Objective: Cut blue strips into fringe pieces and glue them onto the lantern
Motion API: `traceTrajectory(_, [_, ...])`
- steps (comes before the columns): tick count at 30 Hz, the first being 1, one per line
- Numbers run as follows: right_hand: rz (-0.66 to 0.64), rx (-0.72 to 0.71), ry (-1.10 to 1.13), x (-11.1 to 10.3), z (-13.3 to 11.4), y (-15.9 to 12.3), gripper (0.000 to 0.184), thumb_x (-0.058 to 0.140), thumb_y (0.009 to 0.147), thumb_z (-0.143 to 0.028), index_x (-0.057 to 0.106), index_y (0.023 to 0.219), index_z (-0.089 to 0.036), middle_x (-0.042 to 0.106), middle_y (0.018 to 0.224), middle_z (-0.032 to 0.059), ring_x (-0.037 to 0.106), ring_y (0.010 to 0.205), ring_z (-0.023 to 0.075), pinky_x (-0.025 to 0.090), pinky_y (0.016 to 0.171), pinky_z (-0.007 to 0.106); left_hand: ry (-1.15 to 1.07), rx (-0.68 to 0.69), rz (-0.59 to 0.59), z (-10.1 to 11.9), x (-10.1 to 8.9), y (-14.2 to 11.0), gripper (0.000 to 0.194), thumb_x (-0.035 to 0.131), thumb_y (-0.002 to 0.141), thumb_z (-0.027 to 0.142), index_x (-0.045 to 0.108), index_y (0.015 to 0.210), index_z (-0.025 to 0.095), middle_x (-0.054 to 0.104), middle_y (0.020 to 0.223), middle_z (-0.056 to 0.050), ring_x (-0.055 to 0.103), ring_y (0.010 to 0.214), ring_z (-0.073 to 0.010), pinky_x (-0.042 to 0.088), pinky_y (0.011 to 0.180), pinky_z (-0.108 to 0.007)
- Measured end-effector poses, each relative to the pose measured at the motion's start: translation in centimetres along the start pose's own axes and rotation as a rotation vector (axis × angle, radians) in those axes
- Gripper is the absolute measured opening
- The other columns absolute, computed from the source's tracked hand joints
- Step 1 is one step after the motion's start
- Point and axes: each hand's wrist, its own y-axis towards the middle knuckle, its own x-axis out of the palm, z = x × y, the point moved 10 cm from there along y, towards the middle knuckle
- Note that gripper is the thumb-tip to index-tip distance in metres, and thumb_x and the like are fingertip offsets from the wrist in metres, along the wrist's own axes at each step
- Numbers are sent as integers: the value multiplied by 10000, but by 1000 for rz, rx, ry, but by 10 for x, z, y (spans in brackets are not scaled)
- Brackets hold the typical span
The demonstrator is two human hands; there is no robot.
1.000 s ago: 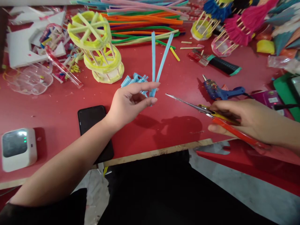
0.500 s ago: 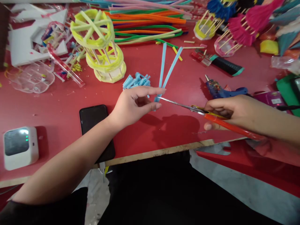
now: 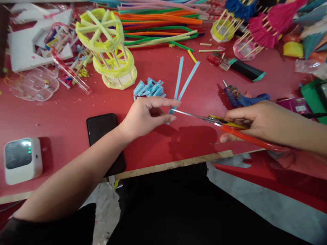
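Between thumb and fingers, my left hand [image 3: 145,115] pinches two light-blue pipe cleaners [image 3: 187,80], whose long ends spread upward in a V. My right hand [image 3: 247,120] is wrapped round the handles of scissors [image 3: 204,118] with orange and yellow grips. The scissor tips touch or overlap the pipe cleaners just at my left fingertips; whether the blades stand apart is hard to make out. Just behind my left hand lies a pile of short blue cut pieces [image 3: 150,87].
A black phone [image 3: 102,126] lies partly under my left forearm. A yellow round frame [image 3: 114,64] stands behind. Long coloured pipe cleaners [image 3: 163,20] lie at the back. To the right are a blue glue gun [image 3: 240,97] and a cutter knife [image 3: 246,69]. A white device [image 3: 22,161] sits left.
The pipe cleaners have slid down a little through my left fingers, so their upper ends sit lower. The scissors have shifted slightly down and left.
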Motion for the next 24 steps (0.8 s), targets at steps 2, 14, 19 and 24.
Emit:
traceTrajectory(2, [-54,31,-23,3,1,-3,907,444,567,-1116,598,616,-224,396,532,-37,350,565,133,324,532,297,1,-10,-8,-2,1,0,383,850,761,109,847,1136,188,829,837,-48,731,625,-126,552,519,-174])
traceTrajectory(14, [12,-86,-46,9,-4,-6,789,420,841,-943,670,595,-236,519,500,1,418,499,136,309,546,325,38,-20,17,-4,-1,0,397,861,742,125,851,1132,203,827,885,-56,675,560,-101,517,470,-174])
traceTrajectory(19, [209,-68,-117,14,3,-2,601,625,807,-834,650,693,-245,613,601,61,574,579,211,363,603,356,40,-43,129,-8,-13,2,441,835,756,138,831,1194,183,806,1135,-100,586,520,-52,435,413,-178])
traceTrajectory(24, [327,-23,-141,21,6,1,401,702,826,-527,724,1028,-182,772,953,177,736,872,396,517,735,466,29,-53,140,-9,-14,2,454,831,766,161,823,1219,185,803,1127,-108,587,540,-61,441,418,-184])
